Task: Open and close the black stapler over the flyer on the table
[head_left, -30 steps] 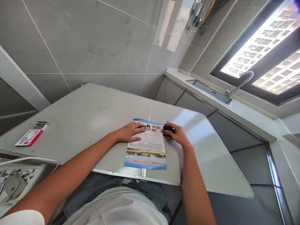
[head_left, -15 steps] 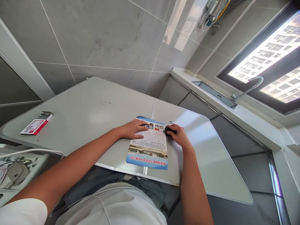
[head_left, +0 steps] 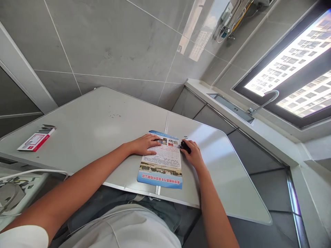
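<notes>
A printed leaflet (head_left: 161, 165) with a blue bottom band lies on the grey folding table (head_left: 103, 124), near its front edge. My left hand (head_left: 143, 144) rests flat on the leaflet's upper left part, fingers stretched out. My right hand (head_left: 192, 155) is closed round a small black stapler (head_left: 185, 146) at the leaflet's upper right corner. A tiny metal piece (head_left: 185, 136) lies on the table just beyond the stapler.
A red and white small box (head_left: 34, 141) lies at the table's far left. A white counter with a sink (head_left: 230, 103) and tap (head_left: 266, 98) runs along the right under a window. A white cable and clutter (head_left: 15, 186) sit at the lower left.
The view shifted slightly. My right hand with the stapler has slid a little closer onto the leaflet's corner. My left hand stays put on the leaflet.
</notes>
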A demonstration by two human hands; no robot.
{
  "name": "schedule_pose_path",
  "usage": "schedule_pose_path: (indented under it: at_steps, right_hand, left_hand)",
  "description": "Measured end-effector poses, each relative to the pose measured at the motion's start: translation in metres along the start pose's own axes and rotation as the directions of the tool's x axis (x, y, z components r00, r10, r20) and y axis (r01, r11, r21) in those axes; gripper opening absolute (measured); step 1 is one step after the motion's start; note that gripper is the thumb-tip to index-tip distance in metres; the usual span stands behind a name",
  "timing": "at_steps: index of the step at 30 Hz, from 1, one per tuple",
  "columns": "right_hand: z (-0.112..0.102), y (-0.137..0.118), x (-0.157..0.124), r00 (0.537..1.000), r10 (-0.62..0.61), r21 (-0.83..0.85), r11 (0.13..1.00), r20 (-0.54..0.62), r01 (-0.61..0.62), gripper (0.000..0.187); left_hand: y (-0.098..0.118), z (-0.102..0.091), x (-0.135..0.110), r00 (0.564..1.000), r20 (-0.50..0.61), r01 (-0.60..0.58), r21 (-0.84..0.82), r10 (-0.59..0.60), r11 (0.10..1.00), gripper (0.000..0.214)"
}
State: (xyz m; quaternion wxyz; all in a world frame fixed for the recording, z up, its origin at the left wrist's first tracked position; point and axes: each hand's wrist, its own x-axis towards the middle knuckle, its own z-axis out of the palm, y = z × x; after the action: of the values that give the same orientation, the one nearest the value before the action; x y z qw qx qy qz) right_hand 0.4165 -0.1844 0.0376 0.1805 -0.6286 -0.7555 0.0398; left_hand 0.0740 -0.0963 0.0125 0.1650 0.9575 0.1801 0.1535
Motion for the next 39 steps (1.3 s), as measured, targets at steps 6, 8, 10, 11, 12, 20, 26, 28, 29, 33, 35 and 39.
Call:
schedule_pose_path:
  at_steps: [6,8,10,11,12,20,26,28,29,33,35,39]
  right_hand:
    - [-0.002,0.035,-0.01,0.951,0.295,0.072,0.955,-0.097,-0.289,0.024]
    - [0.001,0.036,-0.008,0.904,0.387,0.059,0.922,-0.184,-0.382,0.018]
    - [0.004,0.03,-0.007,0.853,0.436,0.058,0.897,-0.287,-0.439,0.018]
    - [0.005,0.025,-0.005,0.833,0.44,0.063,0.893,-0.336,-0.446,0.02]
    - [0.005,0.018,-0.004,0.821,0.431,0.069,0.896,-0.376,-0.439,0.023]
    - [0.022,-0.073,0.0,0.98,0.081,0.189,0.981,-0.182,-0.046,0.019]
    - [0.033,-0.107,-0.012,0.999,0.026,0.211,0.977,-0.027,-0.02,0.021]
    - [0.032,-0.102,-0.017,0.999,0.035,0.206,0.978,-0.008,-0.033,0.022]
    - [0.03,-0.097,-0.02,0.999,0.043,0.211,0.977,-0.006,-0.041,0.023]
    - [0.022,-0.07,-0.036,0.998,0.053,0.234,0.971,-0.014,-0.048,0.02]
    - [0.017,-0.053,-0.046,0.999,0.049,0.229,0.972,-0.017,-0.044,0.019]
    - [0.008,-0.017,-0.068,0.994,0.097,0.218,0.972,-0.053,-0.083,0.022]
  left_hand:
    - [0.0,0.0,0.0,0.999,0.003,0.035,0.005,-0.035,0.999,0.057]
    - [0.002,-0.002,0.0,0.999,0.017,0.05,0.007,-0.05,0.999,0.057]
    - [0.003,-0.003,0.0,0.998,0.027,0.056,0.009,-0.056,0.998,0.057]
    - [0.003,-0.003,0.0,0.998,0.027,0.054,0.009,-0.054,0.999,0.057]
    - [0.002,-0.003,0.001,0.998,0.025,0.05,0.004,-0.05,0.999,0.056]
    - [-0.006,0.003,0.003,0.957,-0.217,0.164,-0.151,-0.194,0.975,0.034]
    - [-0.018,0.005,0.003,0.775,-0.411,0.406,-0.259,-0.48,0.876,0.036]
    - [-0.02,0.006,0.002,0.77,-0.416,0.408,-0.263,-0.484,0.874,0.037]
    - [-0.02,0.007,0.002,0.773,-0.411,0.409,-0.259,-0.483,0.875,0.037]
    - [-0.019,0.01,0.001,0.786,-0.382,0.423,-0.24,-0.486,0.873,0.037]
    - [-0.019,0.011,0.0,0.79,-0.375,0.427,-0.232,-0.485,0.874,0.037]
    - [-0.018,0.011,-0.001,0.789,-0.358,0.447,-0.222,-0.498,0.867,0.035]
